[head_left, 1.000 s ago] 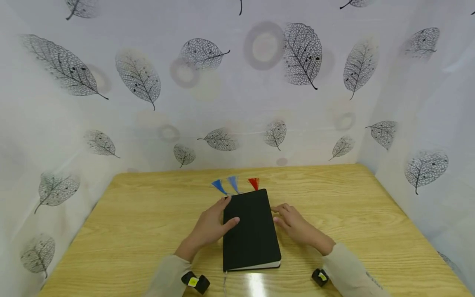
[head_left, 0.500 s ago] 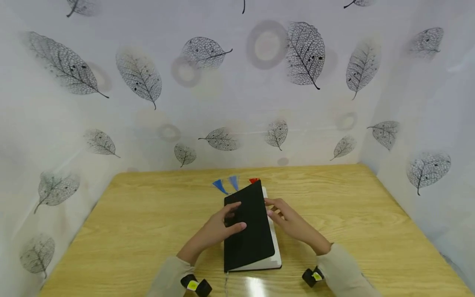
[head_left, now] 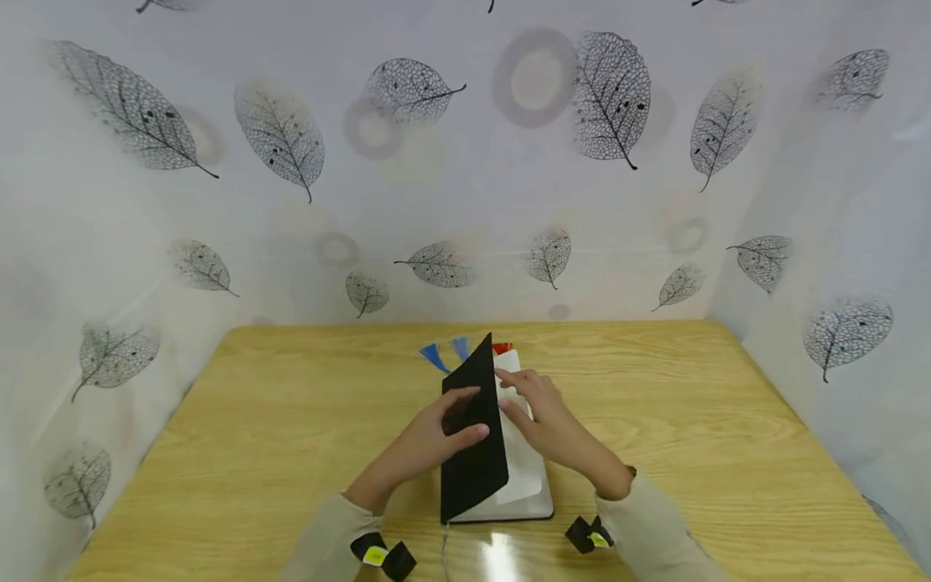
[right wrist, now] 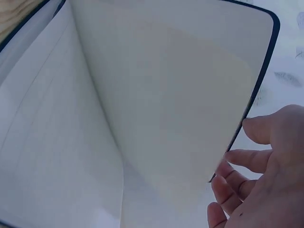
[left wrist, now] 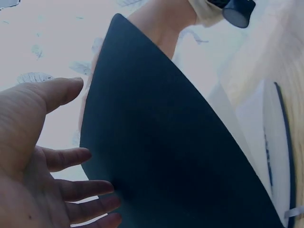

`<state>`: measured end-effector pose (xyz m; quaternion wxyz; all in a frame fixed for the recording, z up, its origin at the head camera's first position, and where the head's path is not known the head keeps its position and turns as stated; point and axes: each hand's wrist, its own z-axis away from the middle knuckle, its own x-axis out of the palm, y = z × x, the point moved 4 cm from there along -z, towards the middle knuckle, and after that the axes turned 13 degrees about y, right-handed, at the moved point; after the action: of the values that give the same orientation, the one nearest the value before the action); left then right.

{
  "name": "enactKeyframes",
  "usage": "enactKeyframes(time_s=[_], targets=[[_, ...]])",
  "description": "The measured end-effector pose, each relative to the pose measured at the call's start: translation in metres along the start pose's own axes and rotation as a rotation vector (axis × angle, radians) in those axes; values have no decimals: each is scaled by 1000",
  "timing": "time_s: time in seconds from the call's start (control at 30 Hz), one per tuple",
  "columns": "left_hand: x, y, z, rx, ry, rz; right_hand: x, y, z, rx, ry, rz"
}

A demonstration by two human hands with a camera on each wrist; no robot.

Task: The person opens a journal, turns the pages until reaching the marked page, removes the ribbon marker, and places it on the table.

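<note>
A black hardcover notebook (head_left: pixel 474 477) lies on the wooden table, its front cover raised at a steep tilt. White pages (head_left: pixel 527 469) show to the right of the cover. My right hand (head_left: pixel 541 416) has its thumb and fingertips along the cover's free edge, spaced apart; the right wrist view shows the pale inside of the cover (right wrist: pixel 175 80) beside them. On the outer side, my left hand (head_left: pixel 429 432) has its thumb and fingers spread, the fingertips overlapping the black cover (left wrist: pixel 156 123) in the left wrist view.
Beyond the notebook's top edge lie a blue tassel (head_left: pixel 433 356), a light blue tassel (head_left: pixel 461 348) and a red tassel (head_left: pixel 502 347). A thin ribbon (head_left: pixel 445 546) trails from the bottom of the spine. Leaf-patterned sheeting (head_left: pixel 465 194) surrounds the wooden table (head_left: pixel 313 404).
The notebook's cover has risen from lying flat to a steep tilt toward the left, exposing white pages. My right hand has moved left with its edge; my left hand has shifted slightly right.
</note>
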<state>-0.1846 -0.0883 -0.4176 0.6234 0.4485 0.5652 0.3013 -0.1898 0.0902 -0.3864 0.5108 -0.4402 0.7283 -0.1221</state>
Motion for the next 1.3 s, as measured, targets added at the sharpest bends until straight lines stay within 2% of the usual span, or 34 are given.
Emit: enactKeyframes(time_s=[0.3, 0.5, 0.73, 0.9, 1.1, 1.3], targets=[[-15, 16, 5, 1, 56, 50, 13, -27, -1, -63, -127, -55], [-24, 22, 10, 27, 60, 83, 18, -40, 4, -107, -205, -101], [-32, 20, 11, 29, 45, 72, 20, -39, 6, -107, -262, -110], [-42, 17, 10, 69, 11, 73, 21, -28, 11, -109, -281, -96], [-63, 15, 14, 117, -5, -13, 19, -7, 17, -121, -253, 15], [-87, 14, 23, 145, 36, -187, 13, 9, 24, -166, -201, 123]])
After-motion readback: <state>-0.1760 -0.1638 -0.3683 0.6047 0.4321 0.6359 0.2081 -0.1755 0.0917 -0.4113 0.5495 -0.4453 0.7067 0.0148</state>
